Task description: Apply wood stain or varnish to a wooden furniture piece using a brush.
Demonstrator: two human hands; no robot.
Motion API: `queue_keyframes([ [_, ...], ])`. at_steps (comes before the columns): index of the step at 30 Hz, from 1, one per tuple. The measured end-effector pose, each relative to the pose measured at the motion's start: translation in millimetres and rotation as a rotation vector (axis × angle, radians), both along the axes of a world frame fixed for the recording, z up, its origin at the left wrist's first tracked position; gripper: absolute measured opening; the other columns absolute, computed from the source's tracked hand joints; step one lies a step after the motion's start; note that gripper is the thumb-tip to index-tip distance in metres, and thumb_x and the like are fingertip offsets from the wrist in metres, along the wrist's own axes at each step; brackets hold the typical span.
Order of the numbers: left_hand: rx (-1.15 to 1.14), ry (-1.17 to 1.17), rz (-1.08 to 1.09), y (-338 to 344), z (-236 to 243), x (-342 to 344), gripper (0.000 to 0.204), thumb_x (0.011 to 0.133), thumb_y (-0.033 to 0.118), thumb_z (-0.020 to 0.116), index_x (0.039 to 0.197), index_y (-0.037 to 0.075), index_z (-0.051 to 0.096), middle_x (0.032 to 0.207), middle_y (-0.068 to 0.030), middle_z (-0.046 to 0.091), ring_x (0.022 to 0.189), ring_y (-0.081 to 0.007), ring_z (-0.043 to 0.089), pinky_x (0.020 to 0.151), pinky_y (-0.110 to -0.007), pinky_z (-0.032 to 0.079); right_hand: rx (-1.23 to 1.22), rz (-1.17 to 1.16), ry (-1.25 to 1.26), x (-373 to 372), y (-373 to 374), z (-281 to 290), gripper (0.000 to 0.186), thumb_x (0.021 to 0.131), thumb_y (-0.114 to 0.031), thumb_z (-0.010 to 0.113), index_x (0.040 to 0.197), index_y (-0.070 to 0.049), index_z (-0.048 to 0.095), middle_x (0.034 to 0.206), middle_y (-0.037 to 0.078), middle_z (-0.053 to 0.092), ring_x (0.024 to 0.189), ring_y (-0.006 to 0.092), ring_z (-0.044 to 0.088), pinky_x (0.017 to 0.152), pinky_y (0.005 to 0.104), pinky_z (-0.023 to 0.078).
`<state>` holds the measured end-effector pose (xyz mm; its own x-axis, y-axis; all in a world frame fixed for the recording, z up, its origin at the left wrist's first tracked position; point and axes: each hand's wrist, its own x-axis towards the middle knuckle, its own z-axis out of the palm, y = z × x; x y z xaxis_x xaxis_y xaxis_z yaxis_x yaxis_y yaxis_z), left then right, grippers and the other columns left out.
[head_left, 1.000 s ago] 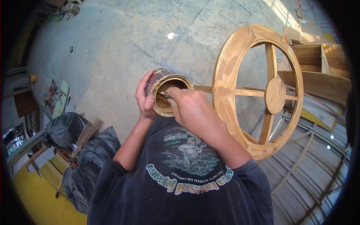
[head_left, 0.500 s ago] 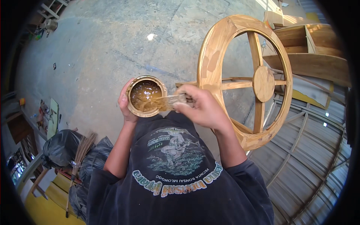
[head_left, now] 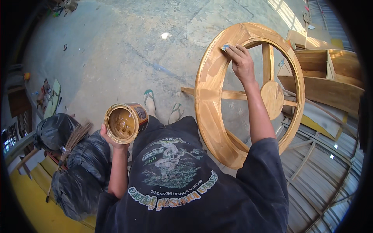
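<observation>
My left hand (head_left: 113,136) grips an open tin (head_left: 141,116) at my lap's left side, its mouth tilted up toward me. Thick, glossy brown paste (head_left: 122,123) lies inside, smeared up the inner wall. My right hand (head_left: 242,65) reaches forward, closed on a small flat applicator (head_left: 225,47) with a bluish, smeared face. Most of that tool is hidden by my fingers, so its exact kind is unclear. It is at the upper left of the rim of a large spoked wooden wheel (head_left: 211,83), which stands on my right. Darker brown patches mark the rim.
A wooden foot (head_left: 188,91) juts from the wheel toward my sandalled feet (head_left: 150,101). Black plastic bags (head_left: 79,167) and a twig broom (head_left: 75,140) sit on my left. Wooden cabinet parts (head_left: 320,77) and metal sheeting (head_left: 311,174) are on the right.
My right hand has left the tin and moved up and right to the wheel's rim with the tool. My left hand has lowered the tin leftward and tilted it.
</observation>
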<state>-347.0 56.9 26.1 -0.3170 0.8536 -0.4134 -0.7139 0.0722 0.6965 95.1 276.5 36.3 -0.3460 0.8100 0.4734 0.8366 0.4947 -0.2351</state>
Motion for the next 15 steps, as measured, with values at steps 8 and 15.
queue_keyframes([
  [8, -0.086, 0.040, 0.094, -15, -1, -1, 0.070, 0.089, 0.054, 0.037, 0.131, 0.000, 0.051, 0.126, -0.0169, 0.058, 0.115, -0.0301, 0.057, 0.099, -0.044, 0.047, -0.153, 0.013, -0.181, -6, -3, -6, 0.036, 0.078, 0.003, 0.061, 0.111, -0.010, 0.069, 0.112, 0.006, 0.069, 0.102, 0.0305, 0.060, 0.087, 0.0372, 0.052],
  [15, -0.060, 0.014, -0.020, -6, -23, -20, 0.069, 0.088, 0.055, 0.041, 0.131, 0.002, 0.051, 0.127, -0.0154, 0.058, 0.116, -0.0284, 0.058, 0.100, -0.042, 0.047, -0.132, -0.202, -0.158, -21, 40, 23, 0.021, 0.081, -0.008, 0.057, 0.096, -0.006, 0.071, 0.092, 0.020, 0.068, 0.087, 0.0375, 0.064, 0.079, 0.0454, 0.050],
])
